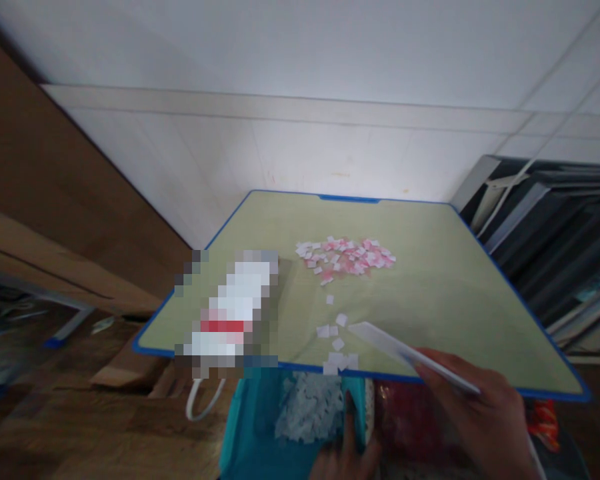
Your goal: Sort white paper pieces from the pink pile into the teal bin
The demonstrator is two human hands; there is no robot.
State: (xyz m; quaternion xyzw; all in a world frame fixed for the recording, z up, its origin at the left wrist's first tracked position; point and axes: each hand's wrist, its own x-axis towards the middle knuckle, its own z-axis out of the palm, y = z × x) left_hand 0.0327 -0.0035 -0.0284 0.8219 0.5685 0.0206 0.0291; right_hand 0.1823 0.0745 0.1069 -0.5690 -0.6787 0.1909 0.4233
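Right hand at the near edge of the table, toward its right corner, fingers clenched around a thin white strip – a flat, long piece held at a slant, with its free tip pointing to the left and resting over the surface close to the near edge. Just beside that tip, a few loose white paper squares, some lying right at the near edge, one or two a little farther in. Farther toward the far edge, about the middle of the surface, a spread heap of pink and white paper bits, well apart from the strip.

Left hand below the near edge, only partly in view at the bottom of the frame; one finger raised against a teal bag that hangs open under the edge – impossible to tell whether the other fingers grasp it or are released. Inside the bag, a pile of white paper pieces, directly under the squares at the edge.

Near the left corner of the surface, a blurred object, not possible to identify. To the right of the table, dark frames leaning together.
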